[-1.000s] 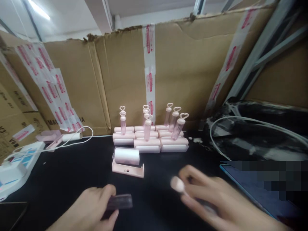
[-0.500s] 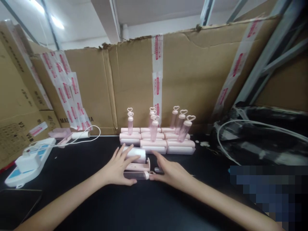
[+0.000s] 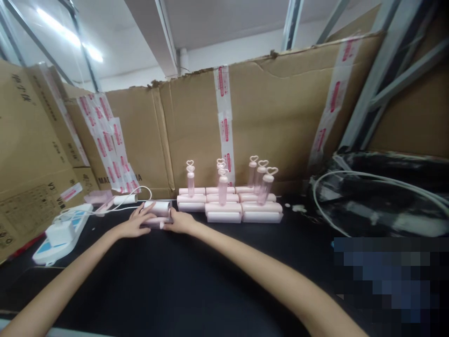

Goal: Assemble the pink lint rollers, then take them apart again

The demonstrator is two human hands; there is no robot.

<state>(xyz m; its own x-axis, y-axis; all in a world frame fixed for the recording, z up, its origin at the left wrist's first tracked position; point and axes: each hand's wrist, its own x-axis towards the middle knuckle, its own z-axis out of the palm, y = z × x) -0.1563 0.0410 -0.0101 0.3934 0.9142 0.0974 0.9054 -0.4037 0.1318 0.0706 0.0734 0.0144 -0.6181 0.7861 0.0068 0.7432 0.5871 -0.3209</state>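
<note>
A white roll and pink plastic parts lie together on the black table, left of the assembled pieces. My left hand rests on their left end, its fingers spread over the roll and the pink parts. At their right end, my right hand closes its fingers and thumb on the pink parts. Just to the right stand several pink roll holders in rows, with clear pink tubes topped by heart-shaped loops upright on them.
A white power strip with a plug and white cable lies at the left. Near it are another white roll and pink parts. Cardboard walls the back. A black plastic bag sits at the right.
Both hands have moved left and farther back along with the white roll and pink parts, from in front of the rows to beside them. The view has shifted slightly.
</note>
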